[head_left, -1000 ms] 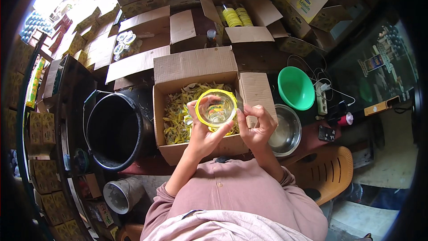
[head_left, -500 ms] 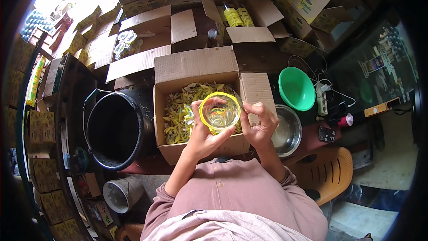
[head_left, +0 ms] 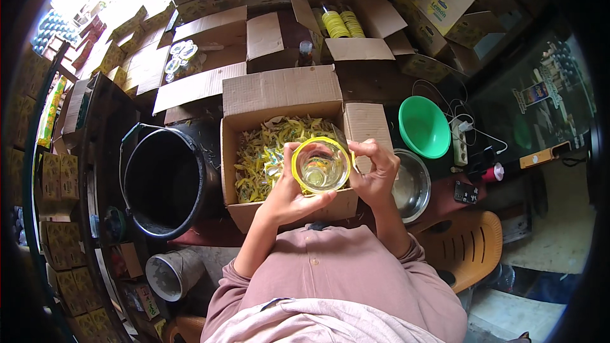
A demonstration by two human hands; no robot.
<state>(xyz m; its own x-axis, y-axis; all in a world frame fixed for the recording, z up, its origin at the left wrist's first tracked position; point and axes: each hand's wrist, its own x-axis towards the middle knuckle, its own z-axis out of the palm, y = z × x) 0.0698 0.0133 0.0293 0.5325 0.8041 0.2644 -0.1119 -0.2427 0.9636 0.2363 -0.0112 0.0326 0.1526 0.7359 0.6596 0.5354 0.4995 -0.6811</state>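
A clear plastic cup (head_left: 319,176) with a yellow rim is tilted so that I look into its mouth. My left hand (head_left: 284,199) is closed around its left side and underside, thumb below the rim. On the other side, my right hand (head_left: 376,176) is closed, thumb and forefinger pinched at the rim's right edge. A thin, grey, pointed blade (head_left: 339,134) sticks up beside those fingers; its lower part is hidden. Beneath both hands stands an open cardboard box (head_left: 283,96) holding yellow strips and scraps (head_left: 257,152).
Left of the box stands a black bucket (head_left: 162,181), with a grey pail (head_left: 166,277) lower down. To the right are a metal bowl (head_left: 413,184), a green basin (head_left: 424,127), a power strip (head_left: 459,143) and an orange chair (head_left: 467,241). Farther back, an open carton (head_left: 362,49) holds stacked yellow lids (head_left: 343,23).
The cup and both hands have shifted slightly right and down. The cup is turned a little, and both hands keep their hold.
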